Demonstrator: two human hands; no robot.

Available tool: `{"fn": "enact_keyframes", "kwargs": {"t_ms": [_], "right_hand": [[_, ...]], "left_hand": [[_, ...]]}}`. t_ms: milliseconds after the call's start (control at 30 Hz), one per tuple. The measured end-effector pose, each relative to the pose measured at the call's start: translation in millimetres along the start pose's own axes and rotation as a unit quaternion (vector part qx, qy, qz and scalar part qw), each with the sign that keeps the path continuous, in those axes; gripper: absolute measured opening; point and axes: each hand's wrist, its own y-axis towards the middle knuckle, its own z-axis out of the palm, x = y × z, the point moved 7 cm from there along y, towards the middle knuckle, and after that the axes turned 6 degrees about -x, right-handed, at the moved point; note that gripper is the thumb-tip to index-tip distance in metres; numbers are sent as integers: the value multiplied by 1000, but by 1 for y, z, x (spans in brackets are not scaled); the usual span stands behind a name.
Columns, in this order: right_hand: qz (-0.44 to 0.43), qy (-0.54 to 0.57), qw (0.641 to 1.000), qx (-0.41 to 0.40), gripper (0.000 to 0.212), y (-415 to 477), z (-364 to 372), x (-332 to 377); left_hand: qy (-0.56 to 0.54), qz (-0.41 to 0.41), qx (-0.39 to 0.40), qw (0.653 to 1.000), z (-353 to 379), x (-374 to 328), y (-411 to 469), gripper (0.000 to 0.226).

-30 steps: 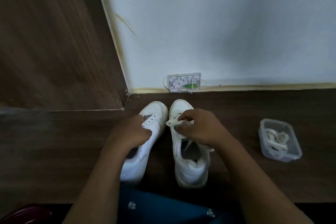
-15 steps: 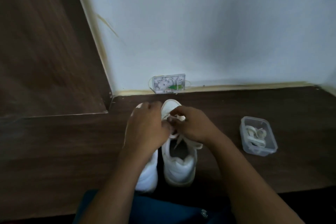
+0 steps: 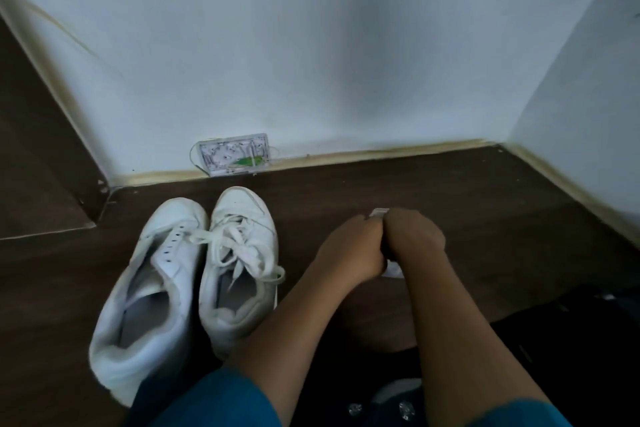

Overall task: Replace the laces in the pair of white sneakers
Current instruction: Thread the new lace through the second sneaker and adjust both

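Observation:
Two white sneakers stand side by side on the dark wood floor, toes to the wall. The left sneaker (image 3: 149,288) has bare eyelets and no lace. The right sneaker (image 3: 242,208) carries a loose white lace (image 3: 239,246). To their right, my left hand (image 3: 349,246) and my right hand (image 3: 414,236) meet over a small clear plastic container (image 3: 380,212), each curled round one side of it. Only a far edge and a near corner of the container show; its contents are hidden.
A small clear wall box (image 3: 233,156) with a green part and thin wires sits at the skirting behind the shoes. A wooden panel (image 3: 41,156) rises at the left. A second wall (image 3: 588,114) closes the right corner. My blue clothing (image 3: 214,399) fills the bottom edge.
Both hands have left the right sneaker's lace and moved right onto the plastic container. The camera has swung right, so the shoes now sit at the left.

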Motion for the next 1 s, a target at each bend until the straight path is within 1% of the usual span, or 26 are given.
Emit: {"fn": "enact_keyframes", "kwargs": {"t_ms": [67, 100, 167, 200, 233, 267, 300, 333, 367, 400, 433, 533, 633, 667, 700, 733, 767, 800, 833, 867, 900, 933, 967, 1000], "right_hand": [[17, 5, 1000, 23, 35, 4, 13, 1], [18, -6, 1000, 13, 34, 6, 14, 3], [17, -2, 998, -56, 24, 5, -3, 7], [7, 35, 995, -98, 19, 1, -18, 11], [-20, 98, 985, -138, 16, -3, -34, 17], [-69, 180, 967, -164, 11, -9, -48, 31], [-126, 266, 940, -170, 8, -18, -57, 46], [-186, 334, 910, -159, 10, -32, -63, 65], [-242, 376, 883, -144, 11, -45, -64, 87], [-279, 407, 860, -130, 12, -56, -61, 107], [-298, 435, 842, -119, 14, -64, -57, 127], [-296, 506, 805, -95, 17, -72, -50, 167], [-307, 517, 795, -75, 22, -82, -44, 194], [-300, 529, 791, -65, 22, -84, -41, 200], [-277, 563, 778, -41, 21, -83, -38, 203], [-247, 607, 755, -4, 21, -81, -34, 205], [-221, 642, 734, 31, 23, -80, -30, 209], [-214, 652, 725, 48, 23, -78, -28, 211], [-234, 628, 741, 42, 21, -78, -26, 218], [-273, 578, 768, 32, 15, -81, -24, 225], [-315, 526, 789, 41, 12, -88, -20, 235], [-351, 484, 799, 67, 26, -95, -10, 247], [-386, 453, 799, 85, 44, -103, -2, 258], [-415, 434, 796, 82, 59, -110, 4, 268]], "left_hand": [[1, -6, 3, 1000, 2, 2, -1, 43], [-7, -4, -7, 1000, 0, 3, -3, 40], [-32, 7, -50, 998, -9, 8, -8, 36], [-51, 17, -91, 994, -18, 12, -11, 36], [-76, 24, -139, 987, -30, 17, -15, 42], [-106, 26, -197, 974, -47, 26, -21, 50], [-148, 32, -249, 957, -64, 35, -27, 59], [-197, 37, -292, 935, -81, 44, -34, 64], [-241, 39, -317, 916, -97, 56, -42, 64], [-273, 37, -325, 905, -110, 69, -49, 60], [-282, 29, -327, 901, -124, 84, -57, 53], [-239, -46, -324, 914, -151, 130, -80, 24], [-186, -96, -347, 914, -171, 177, -108, 23], [-185, -104, -357, 910, -177, 191, -118, 19], [-196, -117, -368, 901, -183, 204, -127, 11], [-211, -140, -380, 890, -188, 217, -136, 8], [-226, -162, -387, 879, -193, 231, -144, 16], [-243, -173, -377, 877, -194, 240, -149, 21], [-259, -169, -354, 883, -193, 243, -151, 22], [-269, -152, -322, 895, -190, 239, -150, 21], [-267, -130, -294, 909, -185, 229, -146, 21], [-251, -108, -284, 919, -182, 221, -143, 20], [-227, -97, -293, 924, -181, 216, -139, 21], [-212, -95, -314, 920, -181, 214, -137, 25]]}}
